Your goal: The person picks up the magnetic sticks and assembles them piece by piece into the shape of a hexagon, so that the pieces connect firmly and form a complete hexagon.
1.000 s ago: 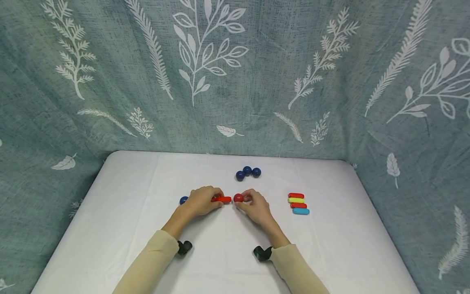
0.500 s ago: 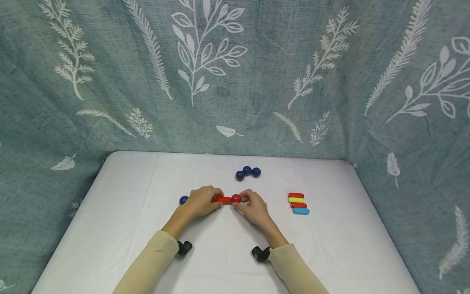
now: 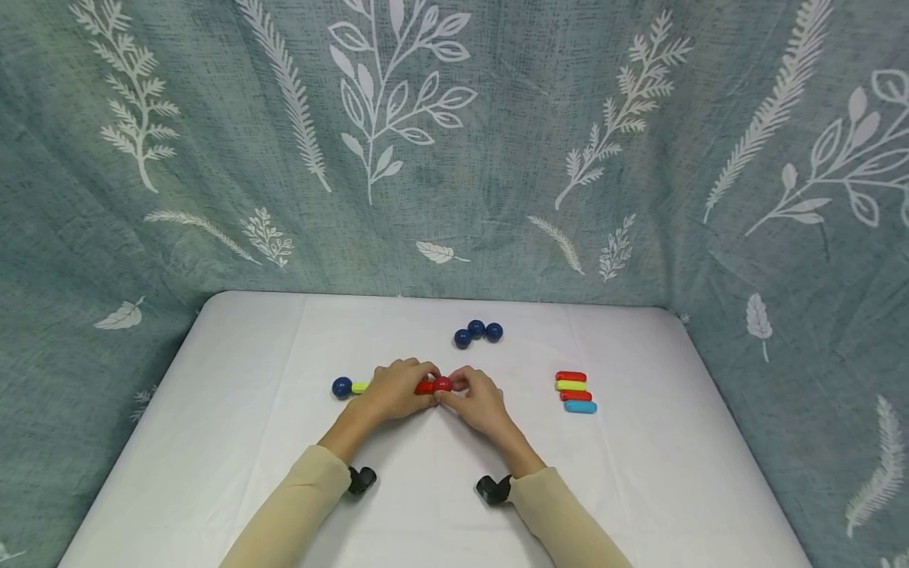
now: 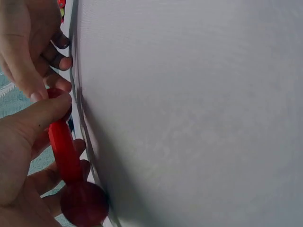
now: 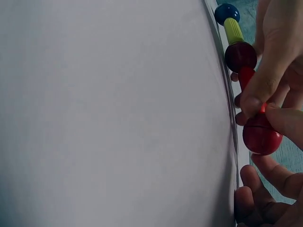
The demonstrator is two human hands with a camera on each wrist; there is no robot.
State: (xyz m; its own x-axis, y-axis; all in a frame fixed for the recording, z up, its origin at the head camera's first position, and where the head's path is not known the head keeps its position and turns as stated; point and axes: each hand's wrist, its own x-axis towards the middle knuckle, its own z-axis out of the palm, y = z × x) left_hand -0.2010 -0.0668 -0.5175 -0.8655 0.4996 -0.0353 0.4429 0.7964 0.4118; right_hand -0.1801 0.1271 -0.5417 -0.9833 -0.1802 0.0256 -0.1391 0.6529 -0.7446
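My left hand (image 3: 398,388) grips the red rod (image 4: 65,151) of a ball-and-rod chain, its thumb along the rod near the end. At that end, a red ball (image 3: 442,384) is pinched between the thumb and fingers of my right hand (image 3: 479,401); it sits right against the rod's tip. On the rod's other end is a darker red ball (image 5: 240,57), hidden by the left hand in the head view. Beyond it, a yellow-green rod (image 5: 233,30) leads to a blue ball (image 3: 342,386) at the chain's left end.
Behind the hands, three dark blue balls (image 3: 476,329) lie clustered on the white table (image 3: 284,339). To the right, several short rods lie stacked side by side: red (image 3: 571,376), yellow-green (image 3: 571,386), red again, and blue (image 3: 581,407). A patterned curtain (image 3: 497,197) hangs behind the table.
My right hand has brought the red ball leftward onto the red rod's end. The chain has shifted left through my left hand, so the blue ball and yellow-green rod now show more.
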